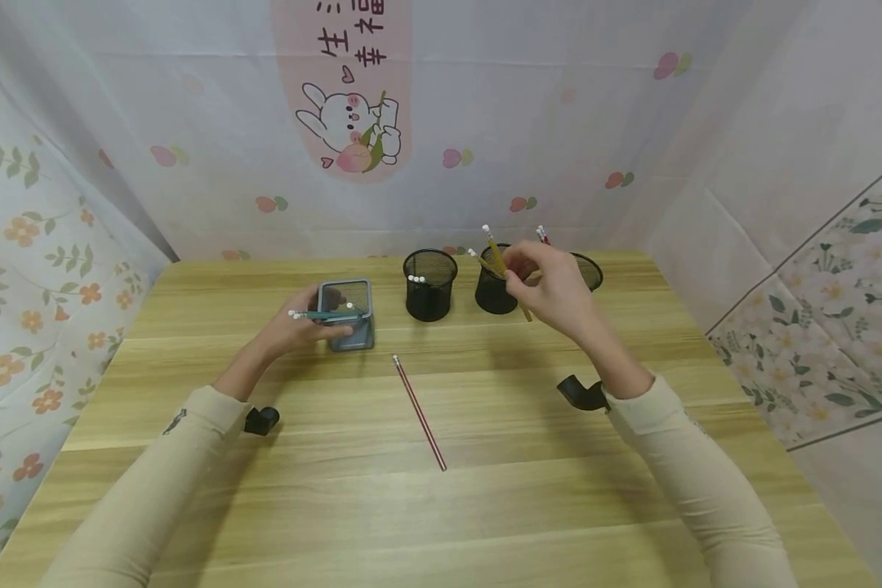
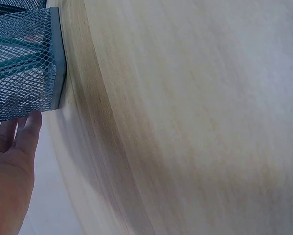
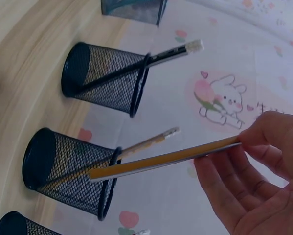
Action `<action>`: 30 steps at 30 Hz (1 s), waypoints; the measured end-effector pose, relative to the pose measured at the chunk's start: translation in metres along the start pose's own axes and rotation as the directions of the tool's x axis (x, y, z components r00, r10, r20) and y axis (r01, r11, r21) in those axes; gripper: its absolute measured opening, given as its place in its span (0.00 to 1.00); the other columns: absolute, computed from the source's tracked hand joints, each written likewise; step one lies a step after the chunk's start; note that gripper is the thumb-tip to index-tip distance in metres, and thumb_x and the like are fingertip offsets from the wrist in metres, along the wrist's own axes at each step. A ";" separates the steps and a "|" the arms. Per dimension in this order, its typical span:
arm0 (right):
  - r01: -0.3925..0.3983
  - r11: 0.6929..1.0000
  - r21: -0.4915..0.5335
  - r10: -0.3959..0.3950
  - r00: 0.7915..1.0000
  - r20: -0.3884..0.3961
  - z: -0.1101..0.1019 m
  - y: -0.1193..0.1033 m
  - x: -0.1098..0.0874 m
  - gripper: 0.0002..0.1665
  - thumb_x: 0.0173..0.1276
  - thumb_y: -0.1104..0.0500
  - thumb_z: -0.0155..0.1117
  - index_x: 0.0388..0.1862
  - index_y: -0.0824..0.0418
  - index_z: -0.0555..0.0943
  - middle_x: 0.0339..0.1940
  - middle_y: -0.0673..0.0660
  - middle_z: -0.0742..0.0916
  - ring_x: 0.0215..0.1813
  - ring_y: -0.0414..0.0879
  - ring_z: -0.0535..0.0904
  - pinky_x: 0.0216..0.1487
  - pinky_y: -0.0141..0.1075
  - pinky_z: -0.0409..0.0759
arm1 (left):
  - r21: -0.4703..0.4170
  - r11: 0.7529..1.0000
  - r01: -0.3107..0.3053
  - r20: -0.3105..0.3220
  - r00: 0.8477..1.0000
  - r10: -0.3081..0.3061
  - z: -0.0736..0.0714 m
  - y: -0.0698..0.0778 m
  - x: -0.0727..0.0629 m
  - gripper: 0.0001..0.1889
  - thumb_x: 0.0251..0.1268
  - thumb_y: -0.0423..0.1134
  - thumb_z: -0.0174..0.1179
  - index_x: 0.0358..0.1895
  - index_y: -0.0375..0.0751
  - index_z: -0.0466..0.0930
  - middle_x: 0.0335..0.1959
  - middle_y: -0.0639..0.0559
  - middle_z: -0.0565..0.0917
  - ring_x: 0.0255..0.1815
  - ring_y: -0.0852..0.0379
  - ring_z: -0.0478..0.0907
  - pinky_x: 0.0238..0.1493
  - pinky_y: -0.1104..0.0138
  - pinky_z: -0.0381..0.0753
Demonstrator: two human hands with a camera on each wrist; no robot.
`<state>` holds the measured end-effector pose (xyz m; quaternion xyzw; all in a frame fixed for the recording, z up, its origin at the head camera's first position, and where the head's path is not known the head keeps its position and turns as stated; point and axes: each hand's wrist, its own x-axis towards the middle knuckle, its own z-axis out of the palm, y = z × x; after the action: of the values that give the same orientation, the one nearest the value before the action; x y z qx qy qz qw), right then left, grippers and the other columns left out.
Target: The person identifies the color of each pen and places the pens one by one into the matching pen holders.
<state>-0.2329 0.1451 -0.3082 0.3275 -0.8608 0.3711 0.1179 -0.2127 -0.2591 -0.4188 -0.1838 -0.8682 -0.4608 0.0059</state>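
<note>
My left hand (image 1: 294, 331) holds a grey square mesh pen holder (image 1: 354, 339) by its side, the thumb along its front. Green pencils (image 1: 323, 315) lean inside it, white erasers up. My right hand (image 1: 554, 286) pinches a yellow pencil (image 3: 166, 159) between thumb and fingers. In the right wrist view that pencil is tilted, its lower end in front of the rim of a round black mesh pen holder (image 3: 78, 174). Another yellow pencil (image 3: 146, 144) leans within that holder. From the left wrist view, fingertips (image 2: 33, 125) touch the grey mesh.
To the left stands another round black mesh holder (image 1: 429, 304) with black pencils. A third one (image 1: 590, 273) is partly hidden behind my right hand, with red pencils (image 1: 543, 234) by it. One red pencil (image 1: 420, 414) lies mid-table. A printed curtain (image 1: 559, 106) hangs behind the table.
</note>
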 end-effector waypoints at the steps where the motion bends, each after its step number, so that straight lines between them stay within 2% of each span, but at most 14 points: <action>1: 0.004 1.000 0.000 -0.004 1.000 -0.011 0.000 0.001 0.001 0.07 0.69 0.71 0.63 0.45 0.67 0.82 0.35 0.57 0.86 0.36 0.48 0.82 0.36 0.44 0.85 | -0.003 1.000 0.002 0.000 1.000 -0.002 0.000 0.000 0.000 0.31 0.57 0.35 0.78 0.59 0.27 0.73 0.57 0.35 0.81 0.56 0.39 0.78 0.55 0.47 0.78; 8: 0.022 1.000 -0.006 -0.022 0.999 -0.040 0.000 0.004 0.003 0.06 0.71 0.70 0.63 0.45 0.65 0.82 0.36 0.57 0.86 0.37 0.47 0.82 0.36 0.43 0.84 | -0.019 1.000 0.008 -0.002 1.000 -0.008 0.000 -0.002 -0.001 0.33 0.56 0.32 0.78 0.61 0.26 0.71 0.58 0.32 0.80 0.56 0.37 0.78 0.54 0.45 0.78; 12: 0.046 0.999 -0.003 -0.046 0.994 -0.101 0.001 0.006 0.004 0.06 0.71 0.70 0.63 0.45 0.66 0.82 0.37 0.57 0.85 0.39 0.46 0.82 0.37 0.41 0.84 | -0.009 1.000 0.004 -0.003 1.000 -0.004 0.000 -0.001 0.000 0.32 0.56 0.34 0.78 0.61 0.26 0.72 0.57 0.33 0.80 0.57 0.38 0.78 0.56 0.45 0.77; 13: 0.058 0.998 0.002 -0.057 0.991 -0.122 0.002 0.007 0.005 0.06 0.71 0.70 0.63 0.45 0.67 0.82 0.38 0.57 0.85 0.40 0.47 0.82 0.38 0.42 0.85 | -0.005 1.000 0.000 -0.003 1.000 0.000 0.001 -0.001 0.000 0.32 0.56 0.34 0.78 0.60 0.26 0.72 0.57 0.33 0.80 0.57 0.38 0.78 0.56 0.45 0.77; 20: 0.167 0.985 0.037 -0.153 0.958 -0.243 0.001 0.010 0.010 0.08 0.69 0.73 0.65 0.46 0.71 0.82 0.41 0.61 0.86 0.43 0.50 0.85 0.42 0.27 0.82 | -0.007 1.000 -0.011 0.004 1.000 0.011 0.002 -0.001 0.000 0.31 0.56 0.35 0.78 0.59 0.26 0.73 0.57 0.34 0.81 0.56 0.38 0.78 0.55 0.46 0.78; 26: 0.242 0.969 0.054 -0.213 0.923 -0.321 0.005 0.018 0.016 0.10 0.67 0.76 0.66 0.47 0.73 0.82 0.42 0.65 0.85 0.44 0.54 0.85 0.43 0.29 0.83 | 0.014 1.000 -0.024 -0.004 1.000 0.025 0.002 -0.001 0.002 0.30 0.56 0.35 0.78 0.58 0.26 0.73 0.56 0.35 0.81 0.55 0.39 0.79 0.54 0.46 0.79; 30: 0.266 0.962 0.065 -0.232 0.919 -0.319 0.010 0.026 0.018 0.10 0.69 0.76 0.64 0.48 0.73 0.81 0.42 0.65 0.84 0.45 0.53 0.84 0.45 0.31 0.83 | 0.024 1.000 -0.018 -0.004 1.000 0.019 0.001 0.000 0.001 0.30 0.56 0.35 0.78 0.58 0.27 0.73 0.56 0.34 0.81 0.56 0.38 0.79 0.55 0.46 0.78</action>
<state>-0.2632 0.1430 -0.3215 0.3783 -0.7618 0.4454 0.2795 -0.2139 -0.2578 -0.4197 -0.1907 -0.8718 -0.4509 0.0143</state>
